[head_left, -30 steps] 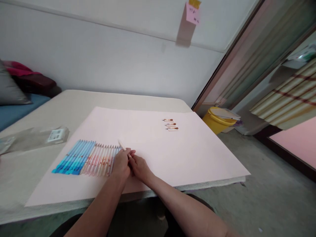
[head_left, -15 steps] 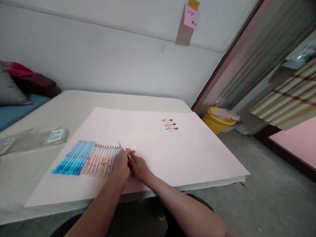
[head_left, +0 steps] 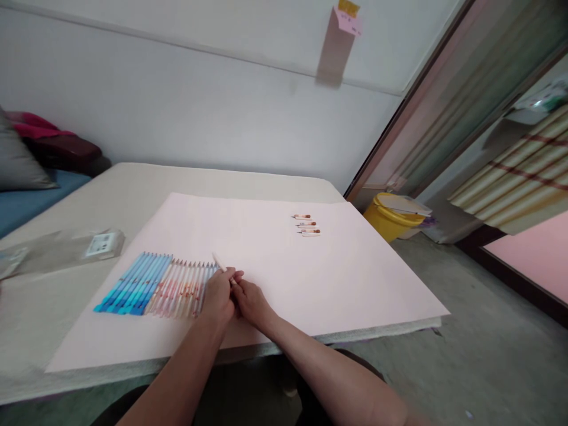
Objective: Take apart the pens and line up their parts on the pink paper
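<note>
Both of my hands meet on a slim whitish pen [head_left: 218, 261], its far end pointing up and to the left. My left hand [head_left: 216, 294] is closed around its middle, thumb and fingertips pressed to the barrel. Fingers of my right hand [head_left: 252, 303] pinch the nearer end, which is mostly hidden between the hands. Just left of my left hand lies a tight row of pens: several blue pens [head_left: 135, 284], then several pale pens with reddish patterns [head_left: 181, 289]. My left hand covers part of the row's right end.
Pink paper [head_left: 346, 278] covers much of the table [head_left: 213, 180]. Three small pens with brown ends [head_left: 307, 225] lie at its far right. A clear plastic bag [head_left: 66, 248] is on the left. Beyond the table's right side stands a yellow bin [head_left: 386, 219].
My hands and the pen stay in nearly the same place. The pink note on the wall has swung upward.
</note>
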Available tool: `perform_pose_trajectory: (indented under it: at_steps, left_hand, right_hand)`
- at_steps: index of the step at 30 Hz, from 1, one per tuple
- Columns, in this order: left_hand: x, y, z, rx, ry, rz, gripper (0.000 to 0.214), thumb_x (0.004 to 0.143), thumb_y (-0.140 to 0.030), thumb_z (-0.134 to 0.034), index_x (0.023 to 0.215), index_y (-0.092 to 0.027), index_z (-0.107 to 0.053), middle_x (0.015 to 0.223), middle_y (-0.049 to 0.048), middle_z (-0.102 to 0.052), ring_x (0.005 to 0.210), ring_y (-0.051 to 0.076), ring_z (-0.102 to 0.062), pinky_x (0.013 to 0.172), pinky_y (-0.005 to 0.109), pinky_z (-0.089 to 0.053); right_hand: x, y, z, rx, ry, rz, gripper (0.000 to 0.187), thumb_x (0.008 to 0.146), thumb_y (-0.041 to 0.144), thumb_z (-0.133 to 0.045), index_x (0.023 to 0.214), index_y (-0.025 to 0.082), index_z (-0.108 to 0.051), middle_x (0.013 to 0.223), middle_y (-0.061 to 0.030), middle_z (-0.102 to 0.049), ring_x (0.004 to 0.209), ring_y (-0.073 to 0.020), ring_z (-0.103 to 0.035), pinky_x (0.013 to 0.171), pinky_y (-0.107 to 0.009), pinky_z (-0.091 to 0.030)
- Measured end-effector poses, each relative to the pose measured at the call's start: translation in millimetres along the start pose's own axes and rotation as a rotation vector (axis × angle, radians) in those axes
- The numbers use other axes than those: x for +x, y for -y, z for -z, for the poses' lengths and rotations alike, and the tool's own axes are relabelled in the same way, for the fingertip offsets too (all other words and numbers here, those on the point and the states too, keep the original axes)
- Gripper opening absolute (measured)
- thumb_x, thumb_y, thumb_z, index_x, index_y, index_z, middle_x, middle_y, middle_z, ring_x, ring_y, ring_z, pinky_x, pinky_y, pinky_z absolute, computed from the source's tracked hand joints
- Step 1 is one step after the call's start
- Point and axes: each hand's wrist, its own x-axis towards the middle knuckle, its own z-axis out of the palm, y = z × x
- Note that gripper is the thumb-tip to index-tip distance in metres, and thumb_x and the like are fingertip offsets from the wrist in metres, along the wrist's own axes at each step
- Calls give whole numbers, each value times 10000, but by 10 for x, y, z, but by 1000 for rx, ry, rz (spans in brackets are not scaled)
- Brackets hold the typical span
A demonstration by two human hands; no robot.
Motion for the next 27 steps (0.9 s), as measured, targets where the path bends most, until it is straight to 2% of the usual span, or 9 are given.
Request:
perform_pose_trajectory:
  at_steps: [6, 20, 27]
  left_hand:
    - [10, 3, 7, 7, 1, -3, 55, 646, -96, -591, 679, -124, -556, 576, 34, -598, 464, 84, -482, 462, 206, -361]
    - [-40, -26, -23, 21, -18, 0, 54, 648, -96, -584, 664, -130, -544, 576, 24, -589, 463, 85, -487, 479, 215, -376]
    - [33, 20, 16, 7, -6, -1, 59, 645, -98, -595, 678, -129, -557, 627, 43, -620, 500, 91, -518, 487, 213, -381]
  right_hand:
    - [3, 7, 4, 17, 28, -29, 481, 975, 437, -259, 837, 158, -626, 711, -57, -653, 645, -150, -581, 576, -236, -371]
    - [6, -7, -2, -4, 25, 8, 490, 979, 433, -246, 859, 149, -626, 799, -74, -670, 681, -150, -585, 578, -236, -364]
    - [11, -26, -20, -27, 6, -19, 462, 976, 413, -267, 856, 151, -628, 818, -81, -677, 705, -161, -595, 588, -245, -364]
